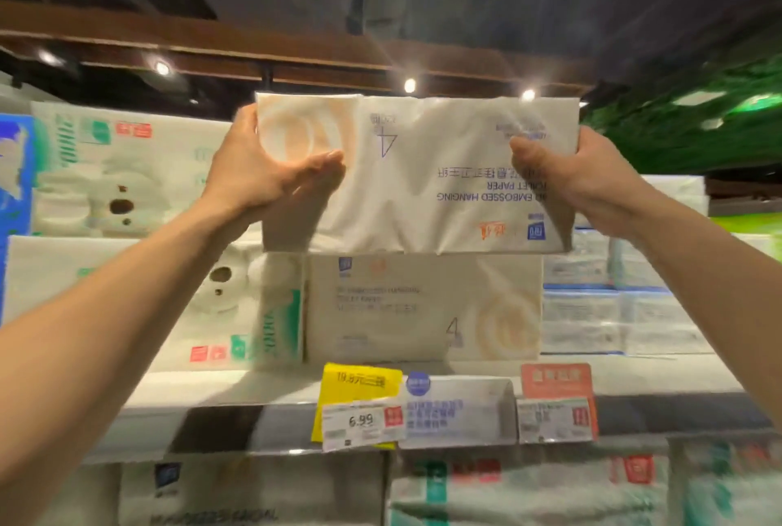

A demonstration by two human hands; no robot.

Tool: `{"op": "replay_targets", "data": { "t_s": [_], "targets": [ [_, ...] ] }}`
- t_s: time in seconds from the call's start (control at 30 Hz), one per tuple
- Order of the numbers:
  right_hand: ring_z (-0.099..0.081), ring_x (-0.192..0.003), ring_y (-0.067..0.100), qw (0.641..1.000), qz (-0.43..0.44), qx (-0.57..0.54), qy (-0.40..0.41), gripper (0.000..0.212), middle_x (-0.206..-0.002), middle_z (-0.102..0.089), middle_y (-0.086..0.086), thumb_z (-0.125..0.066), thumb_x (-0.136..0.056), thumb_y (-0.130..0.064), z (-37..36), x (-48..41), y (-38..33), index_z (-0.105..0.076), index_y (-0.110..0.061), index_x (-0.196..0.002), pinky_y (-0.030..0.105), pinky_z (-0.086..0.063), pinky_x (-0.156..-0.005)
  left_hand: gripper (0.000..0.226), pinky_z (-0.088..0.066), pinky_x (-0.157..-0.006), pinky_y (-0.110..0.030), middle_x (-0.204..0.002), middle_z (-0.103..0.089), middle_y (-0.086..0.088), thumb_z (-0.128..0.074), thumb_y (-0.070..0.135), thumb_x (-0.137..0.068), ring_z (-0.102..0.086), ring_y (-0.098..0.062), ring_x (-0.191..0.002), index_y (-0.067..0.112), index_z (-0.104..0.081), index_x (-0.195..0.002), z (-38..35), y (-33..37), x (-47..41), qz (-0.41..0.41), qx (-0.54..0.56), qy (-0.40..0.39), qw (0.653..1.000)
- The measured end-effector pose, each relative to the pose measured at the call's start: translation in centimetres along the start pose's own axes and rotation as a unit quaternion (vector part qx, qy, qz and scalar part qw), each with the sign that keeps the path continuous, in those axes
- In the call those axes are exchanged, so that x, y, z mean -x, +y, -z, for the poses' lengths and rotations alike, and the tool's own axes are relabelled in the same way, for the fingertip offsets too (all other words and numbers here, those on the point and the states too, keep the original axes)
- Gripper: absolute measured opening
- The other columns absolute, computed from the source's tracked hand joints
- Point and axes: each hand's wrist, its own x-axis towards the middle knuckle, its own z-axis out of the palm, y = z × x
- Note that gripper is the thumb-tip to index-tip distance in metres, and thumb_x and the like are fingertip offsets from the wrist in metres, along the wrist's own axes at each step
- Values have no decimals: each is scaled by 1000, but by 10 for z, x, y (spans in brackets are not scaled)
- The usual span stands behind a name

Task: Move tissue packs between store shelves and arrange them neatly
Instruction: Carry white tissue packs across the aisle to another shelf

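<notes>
I hold a cream tissue pack (417, 187) up in front of the top shelf, with its print upside down. My left hand (271, 170) grips its left end and my right hand (563, 182) grips its right end. Directly below it a matching cream pack (423, 309) stands upright on the shelf (262, 381). The held pack's bottom edge is level with the top of that pack; I cannot tell whether they touch.
White packs with green print and a bear picture (127, 170) are stacked two high on the left. Clear-wrapped packs (609, 314) fill the right. Price tags (362, 419) hang on the shelf edge, with more packs (254, 491) on the shelf below.
</notes>
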Motion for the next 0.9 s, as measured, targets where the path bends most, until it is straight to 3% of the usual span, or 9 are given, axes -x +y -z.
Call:
{"op": "replay_targets", "data": {
  "t_s": [0.1,0.27,0.57,0.7,0.8,0.9],
  "targets": [
    [-76,-92,18,1000,12,-2,-10,42,-97,-79,-2,-79,-72,-55,-1,-22,21,-73,-24,-100,47,-59,-90,94,-45,-90,-32,-117,-53,10,-85,59,-58,-52,-14,-110,22,-47,-135,-21,-4,-12,-5,-17,19,1000],
    [-77,-85,13,1000,-5,-22,-1,28,-96,-78,-2,-79,-82,-39,-4,-46,52,-72,-23,-104,42,-62,-84,90,-43,-85,-29,-114,-55,10,-86,61,-61,-54,-14,-105,23,-49,-134,-43,-3,-30,-27,-59,39,997],
    [-77,-81,11,999,5,-38,16,22,-91,-79,-9,-75,-81,-43,6,-78,61,-69,-33,-99,36,-60,-68,88,-49,-87,-31,-114,-57,12,-82,69,-63,-57,-13,-104,27,-49,-133,-61,14,-58,-72,-81,66,992],
    [-76,-82,10,1000,6,-26,6,32,-92,-78,-9,-76,-70,-48,7,-77,77,-71,-33,-98,34,-59,-68,87,-52,-87,-35,-118,-63,4,-81,71,-63,-60,-19,-103,24,-50,-129,-75,-3,-50,-71,-120,55,989],
    [-76,-82,9,1000,11,-12,14,22,-93,-78,-9,-78,-80,-39,3,-79,91,-71,-32,-100,31,-60,-66,91,-49,-96,-43,-123,-64,-6,-77,72,-67,-60,-29,-108,18,-46,-133,-85,-12,-46,-87,-164,59,981],
    [-75,-75,3,1000,13,19,14,23,-94,-76,-11,-75,-87,-36,-4,-83,100,-70,-29,-108,20,-56,-55,110,-38,-107,-53,-131,-57,-16,-60,91,-61,-48,-38,-125,7,-48,-131,-87,-27,-48,-92,-269,85,955]
  ]
}}
